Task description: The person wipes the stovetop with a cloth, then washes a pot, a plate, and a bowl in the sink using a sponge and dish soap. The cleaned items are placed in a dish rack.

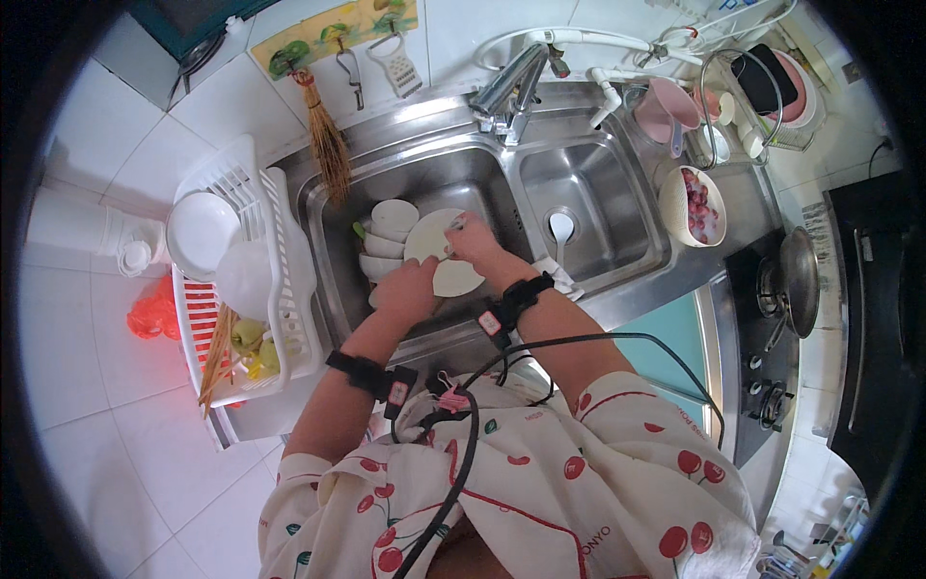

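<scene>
In the large left sink basin (470, 163), my left hand (406, 289) and my right hand (474, 240) are close together above a pale round dish (461, 281). Both hands are closed around a thin utensil (447, 255) that spans the gap between them. The fingers cover most of it, so its exact kind is unclear. Several white bowls (382, 244) lie tilted and nested just left of the dish. A bit of something green shows at their left edge. Each wrist wears a black strap with a small device.
A white plastic dish rack (300, 318) holding plates, chopsticks and green fruit stands left. The faucet (510, 94) rises behind the basins. A white spoon (561, 230) lies in the right basin. Beyond it are a bowl of red fruit (698, 210) and a stove (752, 405). A black cable (579, 339) crosses my front.
</scene>
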{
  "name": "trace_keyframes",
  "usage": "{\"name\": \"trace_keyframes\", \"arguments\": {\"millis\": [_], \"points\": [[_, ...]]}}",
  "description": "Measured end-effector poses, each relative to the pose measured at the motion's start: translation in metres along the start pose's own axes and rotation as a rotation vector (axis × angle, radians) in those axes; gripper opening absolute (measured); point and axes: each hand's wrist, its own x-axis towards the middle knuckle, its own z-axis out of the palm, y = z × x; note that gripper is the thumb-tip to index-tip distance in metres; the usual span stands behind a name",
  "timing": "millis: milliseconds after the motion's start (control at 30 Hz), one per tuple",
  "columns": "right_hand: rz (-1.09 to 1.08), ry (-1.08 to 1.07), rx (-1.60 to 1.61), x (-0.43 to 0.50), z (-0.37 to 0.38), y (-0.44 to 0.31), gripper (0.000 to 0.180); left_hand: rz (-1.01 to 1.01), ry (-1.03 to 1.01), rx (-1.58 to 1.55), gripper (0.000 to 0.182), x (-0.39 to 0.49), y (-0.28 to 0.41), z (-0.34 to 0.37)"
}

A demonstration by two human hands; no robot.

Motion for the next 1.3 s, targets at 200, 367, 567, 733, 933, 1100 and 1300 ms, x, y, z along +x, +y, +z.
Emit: {"name": "trace_keyframes", "arguments": {"millis": [200,367,567,733,933,1100,1300], "points": [[-0.204,-0.103,0.244,-0.013,-0.015,-0.023,0.02,-0.059,-0.161,-0.688,0.017,0.018,-0.02,0.011],[-0.258,-0.017,0.045,-0.016,-0.025,-0.024,0.027,-0.515,-0.543,-1.632,0.012,0.019,-0.022,-0.005],[-0.032,-0.346,1.12,-0.03,-0.01,-0.021,0.035,-0.365,-0.394,-1.575,0.004,0.027,-0.034,0.035],[-0.174,-0.096,0.537,-0.033,-0.003,-0.021,0.029,0.254,-0.075,-1.235,0.008,0.037,-0.033,0.06],[-0.409,0.216,-0.203,-0.018,-0.017,-0.023,0.029,-0.49,-0.376,-1.487,0.011,0.02,-0.001,0.015],[-0.825,0.11,-0.163,-0.02,-0.022,-0.03,0.031,-0.427,-0.346,-1.298,0.005,0.02,0.0,-0.004],[-0.581,0.319,-0.374,-0.014,-0.015,-0.026,0.023,-0.488,-0.493,-1.705,0.011,0.019,0.004,-0.003]]}}
